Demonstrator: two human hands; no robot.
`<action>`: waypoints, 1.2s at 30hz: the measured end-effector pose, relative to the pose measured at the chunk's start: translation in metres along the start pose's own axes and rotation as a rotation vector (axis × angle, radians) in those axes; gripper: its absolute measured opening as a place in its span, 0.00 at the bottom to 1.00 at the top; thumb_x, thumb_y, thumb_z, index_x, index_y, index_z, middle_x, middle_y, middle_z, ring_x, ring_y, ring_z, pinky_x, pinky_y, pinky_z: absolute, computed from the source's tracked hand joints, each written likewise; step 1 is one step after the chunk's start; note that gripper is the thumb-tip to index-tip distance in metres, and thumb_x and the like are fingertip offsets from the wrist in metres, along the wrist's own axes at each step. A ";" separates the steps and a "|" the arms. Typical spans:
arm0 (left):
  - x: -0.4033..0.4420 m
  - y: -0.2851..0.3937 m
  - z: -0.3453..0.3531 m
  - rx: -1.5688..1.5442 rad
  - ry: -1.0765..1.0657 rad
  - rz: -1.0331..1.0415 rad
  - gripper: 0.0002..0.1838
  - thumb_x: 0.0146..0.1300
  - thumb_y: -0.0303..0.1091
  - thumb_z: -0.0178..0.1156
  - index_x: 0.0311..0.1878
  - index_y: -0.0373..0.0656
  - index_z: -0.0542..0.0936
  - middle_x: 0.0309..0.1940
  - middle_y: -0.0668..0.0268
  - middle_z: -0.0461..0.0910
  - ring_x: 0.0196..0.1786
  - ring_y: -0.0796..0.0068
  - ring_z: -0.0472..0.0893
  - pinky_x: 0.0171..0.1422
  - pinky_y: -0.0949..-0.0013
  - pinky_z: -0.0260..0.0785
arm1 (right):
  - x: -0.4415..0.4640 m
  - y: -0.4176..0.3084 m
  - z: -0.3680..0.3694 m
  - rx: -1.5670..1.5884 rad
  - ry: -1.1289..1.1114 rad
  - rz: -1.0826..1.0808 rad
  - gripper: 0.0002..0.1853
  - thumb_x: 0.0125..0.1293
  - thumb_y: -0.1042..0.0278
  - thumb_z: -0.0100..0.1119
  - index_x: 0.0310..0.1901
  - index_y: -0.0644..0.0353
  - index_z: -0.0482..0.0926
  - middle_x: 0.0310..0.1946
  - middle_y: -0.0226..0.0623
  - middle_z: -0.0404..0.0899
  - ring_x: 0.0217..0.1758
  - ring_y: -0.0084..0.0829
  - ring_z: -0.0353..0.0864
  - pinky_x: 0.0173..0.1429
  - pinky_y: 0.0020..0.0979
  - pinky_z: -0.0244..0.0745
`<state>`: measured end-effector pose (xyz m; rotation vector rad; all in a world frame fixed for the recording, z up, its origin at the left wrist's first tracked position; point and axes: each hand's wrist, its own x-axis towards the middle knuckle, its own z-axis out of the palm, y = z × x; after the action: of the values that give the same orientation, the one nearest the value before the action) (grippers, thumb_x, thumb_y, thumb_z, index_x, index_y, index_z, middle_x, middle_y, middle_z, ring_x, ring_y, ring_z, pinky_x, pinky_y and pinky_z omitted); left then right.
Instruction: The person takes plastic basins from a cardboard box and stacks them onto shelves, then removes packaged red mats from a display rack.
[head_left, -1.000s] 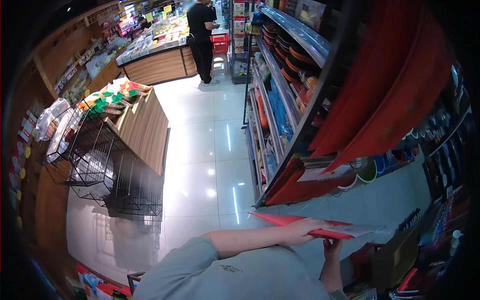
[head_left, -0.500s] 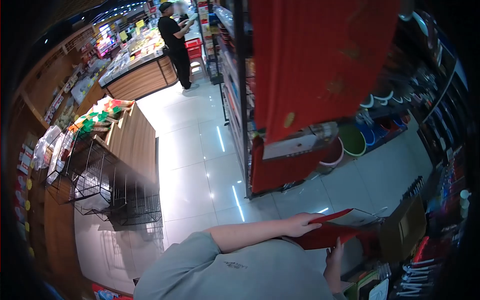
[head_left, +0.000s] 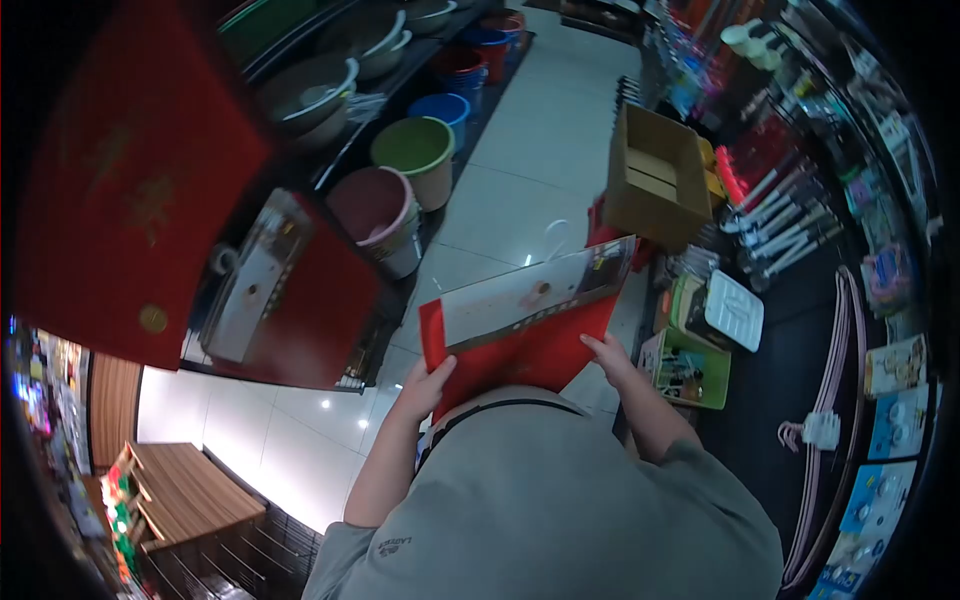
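A flat red package (head_left: 525, 345) with a printed white and dark header card and a white hanging hook is stretched out in front of my body. My left hand (head_left: 428, 388) is closed on its near left edge, thumb on top. My right hand (head_left: 612, 362) grips the right edge, thumb also on the upper side. What exactly is inside the package I cannot make out. Just left of it, a similar red package (head_left: 300, 300) with a white card hangs from the shelf.
Large red cloth or package (head_left: 110, 200) with gold lettering hangs at left. Along the lower shelf stand a pink bucket (head_left: 372, 210) and a green bucket (head_left: 412, 150). At right are an open cardboard box (head_left: 655, 180), a green basket (head_left: 700, 375) and pink hangers (head_left: 825, 400).
My view has turned right, toward the aisle with buckets. The red package has come round in front of me, header card facing up, with a hand on each side.
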<state>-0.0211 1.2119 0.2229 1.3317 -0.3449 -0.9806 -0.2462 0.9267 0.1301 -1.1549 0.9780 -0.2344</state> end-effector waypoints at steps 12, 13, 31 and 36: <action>0.064 -0.003 0.079 0.046 -0.389 -0.395 0.30 0.67 0.51 0.47 0.61 0.34 0.65 0.58 0.60 0.71 0.59 0.69 0.71 0.64 0.66 0.61 | -0.075 0.084 -0.108 0.126 0.122 0.032 0.27 0.58 0.65 0.62 0.58 0.63 0.67 0.55 0.37 0.71 0.56 0.33 0.71 0.61 0.32 0.63; 0.064 0.001 0.080 0.074 -0.400 -0.383 0.30 0.68 0.51 0.46 0.62 0.33 0.65 0.59 0.60 0.70 0.59 0.69 0.71 0.65 0.66 0.60 | -0.070 0.102 -0.110 0.188 0.187 -0.083 0.21 0.59 0.68 0.61 0.54 0.63 0.71 0.47 0.34 0.75 0.48 0.31 0.75 0.53 0.31 0.70; -0.070 -0.010 -0.081 -0.065 0.188 -0.132 0.31 0.67 0.50 0.49 0.63 0.35 0.63 0.56 0.56 0.70 0.57 0.67 0.71 0.63 0.65 0.62 | 0.010 0.005 0.112 0.021 -0.279 -0.136 0.23 0.65 0.65 0.54 0.59 0.65 0.64 0.56 0.38 0.70 0.58 0.32 0.70 0.62 0.32 0.62; -0.109 -0.026 -0.129 -0.153 0.422 -0.018 0.27 0.68 0.47 0.47 0.62 0.36 0.65 0.56 0.57 0.71 0.58 0.67 0.70 0.63 0.65 0.61 | 0.019 -0.002 0.212 -0.136 -0.322 -0.043 0.25 0.65 0.63 0.55 0.60 0.66 0.64 0.56 0.39 0.70 0.58 0.32 0.69 0.62 0.32 0.62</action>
<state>-0.0024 1.3802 0.1994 1.3628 0.0627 -0.7009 -0.0759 1.0544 0.1349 -1.2916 0.6928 -0.0132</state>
